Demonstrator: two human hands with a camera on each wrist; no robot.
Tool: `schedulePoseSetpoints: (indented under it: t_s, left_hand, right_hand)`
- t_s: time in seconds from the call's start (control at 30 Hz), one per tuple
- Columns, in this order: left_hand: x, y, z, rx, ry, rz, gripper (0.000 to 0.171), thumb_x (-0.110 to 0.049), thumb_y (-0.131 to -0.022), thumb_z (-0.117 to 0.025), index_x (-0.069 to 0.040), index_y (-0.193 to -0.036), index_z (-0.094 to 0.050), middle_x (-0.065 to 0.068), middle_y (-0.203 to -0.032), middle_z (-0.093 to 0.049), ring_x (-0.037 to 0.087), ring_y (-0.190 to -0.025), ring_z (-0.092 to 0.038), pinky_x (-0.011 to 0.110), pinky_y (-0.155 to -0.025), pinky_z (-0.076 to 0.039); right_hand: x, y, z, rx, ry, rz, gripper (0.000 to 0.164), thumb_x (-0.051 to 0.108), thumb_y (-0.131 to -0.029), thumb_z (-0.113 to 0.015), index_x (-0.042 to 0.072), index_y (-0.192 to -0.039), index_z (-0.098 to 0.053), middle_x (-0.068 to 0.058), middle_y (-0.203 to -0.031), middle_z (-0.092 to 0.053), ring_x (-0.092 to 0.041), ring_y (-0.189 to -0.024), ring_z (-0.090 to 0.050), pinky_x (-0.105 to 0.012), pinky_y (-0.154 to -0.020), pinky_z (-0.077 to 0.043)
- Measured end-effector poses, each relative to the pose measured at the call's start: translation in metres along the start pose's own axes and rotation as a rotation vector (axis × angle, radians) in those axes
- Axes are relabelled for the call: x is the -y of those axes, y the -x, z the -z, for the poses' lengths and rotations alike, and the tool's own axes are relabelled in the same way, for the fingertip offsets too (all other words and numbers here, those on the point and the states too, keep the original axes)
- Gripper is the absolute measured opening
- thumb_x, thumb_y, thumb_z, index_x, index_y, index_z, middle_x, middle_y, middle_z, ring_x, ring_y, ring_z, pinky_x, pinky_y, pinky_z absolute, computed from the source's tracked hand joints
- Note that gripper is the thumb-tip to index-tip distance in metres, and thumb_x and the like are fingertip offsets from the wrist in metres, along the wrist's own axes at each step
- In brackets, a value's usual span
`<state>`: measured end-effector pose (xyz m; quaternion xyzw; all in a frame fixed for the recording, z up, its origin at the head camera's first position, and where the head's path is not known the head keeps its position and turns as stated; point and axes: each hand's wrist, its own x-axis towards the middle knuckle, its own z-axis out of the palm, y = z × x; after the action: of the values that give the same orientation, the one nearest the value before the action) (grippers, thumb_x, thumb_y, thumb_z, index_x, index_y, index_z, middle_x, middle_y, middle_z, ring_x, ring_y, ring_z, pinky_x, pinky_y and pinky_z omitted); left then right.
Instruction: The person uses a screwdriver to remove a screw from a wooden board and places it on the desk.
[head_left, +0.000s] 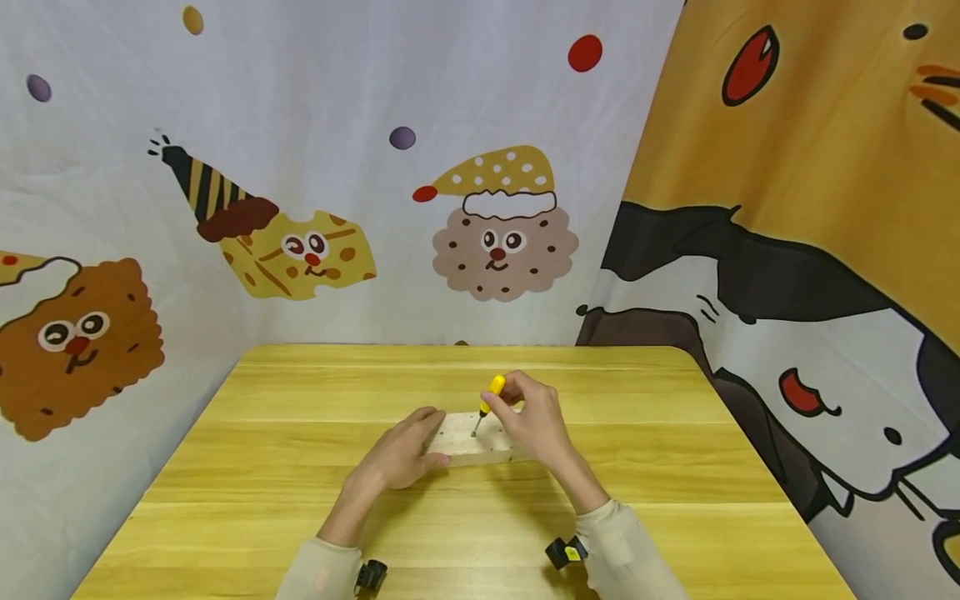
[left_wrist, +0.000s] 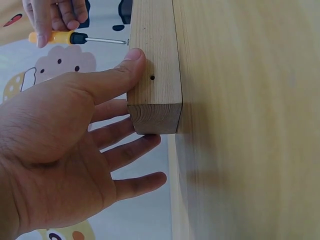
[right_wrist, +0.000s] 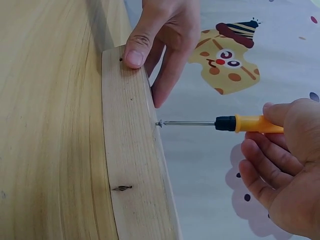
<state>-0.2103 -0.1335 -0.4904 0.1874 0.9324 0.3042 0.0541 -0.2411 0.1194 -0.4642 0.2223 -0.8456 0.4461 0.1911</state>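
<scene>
A pale wooden block (head_left: 461, 448) lies on the table in the head view, its top dotted with several small dark marks. My left hand (head_left: 401, 450) grips its left end, thumb on the near side and fingers around the far side. My right hand (head_left: 536, 418) holds a yellow-and-black screwdriver (head_left: 492, 393) by the handle between thumb and fingers, the shaft slanting down to the block's top. In the right wrist view, a screw (right_wrist: 159, 123) stands partly out of the wood, and the screwdriver's tip is at its head; whether they touch I cannot tell.
The yellow wood-grain table (head_left: 300, 500) stretches around the block. Behind it hangs a white curtain (head_left: 337, 100) with cartoon figures, and a mostly orange one (head_left: 697, 150) covers the right side. Black wrist devices (head_left: 566, 552) sit at both cuffs.
</scene>
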Motion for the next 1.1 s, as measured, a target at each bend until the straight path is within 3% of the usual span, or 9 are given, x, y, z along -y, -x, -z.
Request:
schedulePoseSetpoints:
  t_s: [0.53, 0.8, 1.1]
  left_hand:
    - [0.0008, -0.0009, 0.0003, 0.001, -0.006, -0.011, 0.078, -0.028, -0.104, -0.085, 0.006, -0.165, -0.05, 0.029, -0.171, -0.05, 0.051, -0.155, -0.055, 0.067, -0.128, -0.048]
    - [0.0017, -0.0017, 0.0003, 0.002, -0.009, -0.014, 0.078, -0.028, -0.104, -0.085, 0.007, -0.165, -0.051, 0.03, -0.171, -0.051, 0.051, -0.155, -0.056, 0.067, -0.127, -0.048]
    - [0.0021, -0.0019, 0.0, 0.005, -0.008, -0.012, 0.078, -0.028, -0.104, -0.085, 0.008, -0.165, -0.051, 0.03, -0.171, -0.051, 0.051, -0.155, -0.056, 0.067, -0.127, -0.049]
  right_hand:
    - [0.0017, 0.0015, -0.0034, 0.017, -0.009, 0.006, 0.015, 0.02, -0.1, -0.089, 0.012, -0.102, -0.076, 0.001, -0.089, -0.081, -0.011, -0.082, -0.074, -0.028, -0.077, -0.067]
    - [0.0015, 0.0018, -0.0015, 0.05, 0.01, 0.083, 0.008, 0.015, -0.106, -0.082, 0.01, -0.104, -0.076, -0.001, -0.092, -0.08, -0.014, -0.084, -0.074, -0.029, -0.081, -0.066]
    - [0.0012, 0.0015, 0.0007, 0.116, -0.053, 0.069, 0.005, 0.004, -0.109, -0.073, 0.009, -0.109, -0.075, -0.007, -0.102, -0.078, -0.021, -0.094, -0.074, -0.034, -0.082, -0.066]
